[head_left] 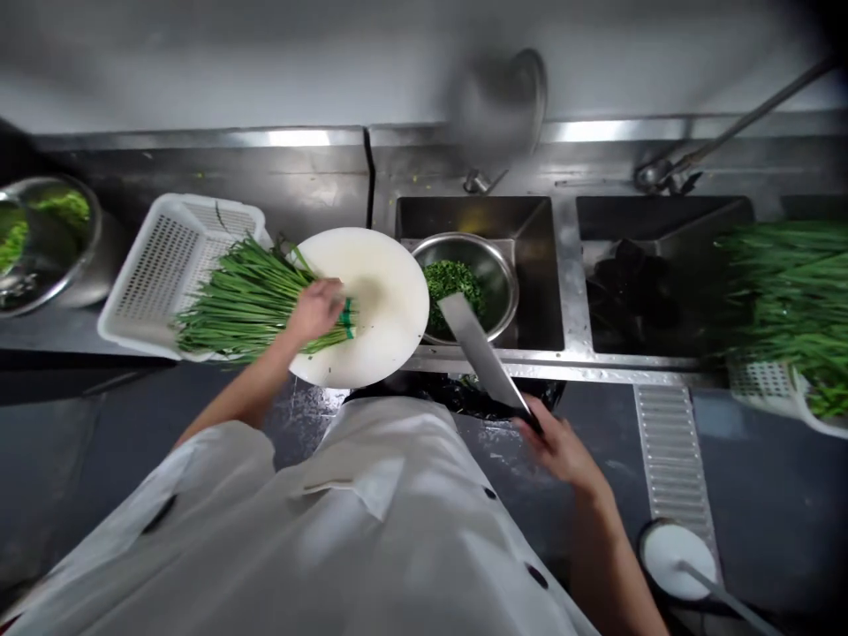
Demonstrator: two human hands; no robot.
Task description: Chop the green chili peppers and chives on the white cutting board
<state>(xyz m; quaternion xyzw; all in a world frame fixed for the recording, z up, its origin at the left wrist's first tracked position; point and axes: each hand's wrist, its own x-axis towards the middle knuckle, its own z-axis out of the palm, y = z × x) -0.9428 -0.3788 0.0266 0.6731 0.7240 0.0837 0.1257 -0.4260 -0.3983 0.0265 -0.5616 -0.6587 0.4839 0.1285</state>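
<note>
My left hand (318,309) is closed over a bunch of garlic chives (258,300), near the end bound with green bands (348,318). The bound end lies on a round white cutting board (390,274), while the long leaves reach left over a white plastic basket (178,230). In my right hand (553,442) is a cleaver (487,358), gripped by its dark handle. Its blade points up and left, with the tip over the near rim of a steel bowl (510,291). Chopped greens (454,283) lie in that bowl, right of the board.
The bowl stands in a steel sink (540,265); a second sink (669,238) on the right holds something dark. Far right, more long greens (795,291) overhang a white basket (761,380). A metal pot (99,256) with leaves stands far left. A faucet (480,181) rises behind the bowl.
</note>
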